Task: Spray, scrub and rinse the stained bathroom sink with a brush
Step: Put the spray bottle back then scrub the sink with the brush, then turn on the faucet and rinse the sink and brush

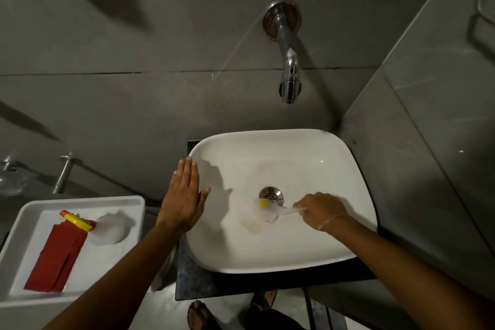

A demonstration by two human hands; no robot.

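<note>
The white sink (308, 147) fills the middle of the view, with a metal drain (271, 195) and a brownish stain (251, 225) on the basin floor. My right hand (320, 210) grips the clear handle of a white brush (270, 213) with a yellow part, its bristles pressed on the basin just below the drain, next to the stain. My left hand (184, 195) lies flat with fingers together on the sink's left rim and holds nothing. A spray bottle (107, 228) with a red and yellow nozzle lies in the tray at the left.
A chrome wall tap (289, 72) hangs above the sink. The white tray (16, 236) at the left also holds a folded red cloth (57, 257). A dark counter (192, 281) carries the sink. Grey tiled walls stand behind and to the right. Sandalled feet show below.
</note>
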